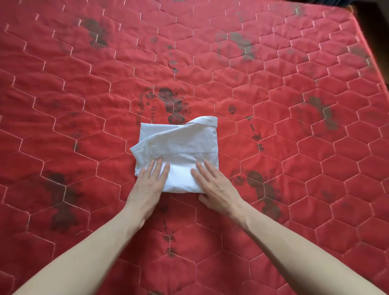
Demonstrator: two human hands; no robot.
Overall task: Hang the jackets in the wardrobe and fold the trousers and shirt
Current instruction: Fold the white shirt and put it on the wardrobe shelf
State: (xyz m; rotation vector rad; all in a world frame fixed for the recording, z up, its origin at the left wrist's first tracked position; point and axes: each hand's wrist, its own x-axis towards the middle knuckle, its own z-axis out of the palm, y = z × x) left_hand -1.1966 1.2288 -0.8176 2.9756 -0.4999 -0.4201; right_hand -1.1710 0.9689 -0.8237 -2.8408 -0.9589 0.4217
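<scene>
A white shirt [181, 143] lies folded into a small rectangle in the middle of the red quilted mattress [294, 147], its collar at the far right corner and a cuffed sleeve crossing the top layer. My left hand [148, 185] presses flat on the near left part of the shirt, fingers straight. My right hand [214, 185] lies flat on the near right part, fingers straight, thumb off the near edge on the mattress. No jackets, trousers or wardrobe are in view.
The mattress fills the view, stitched in hexagons with dark faded flower prints. Its far right edge [370, 54] borders a dark floor strip. A dark object shows at the top right corner [328, 2].
</scene>
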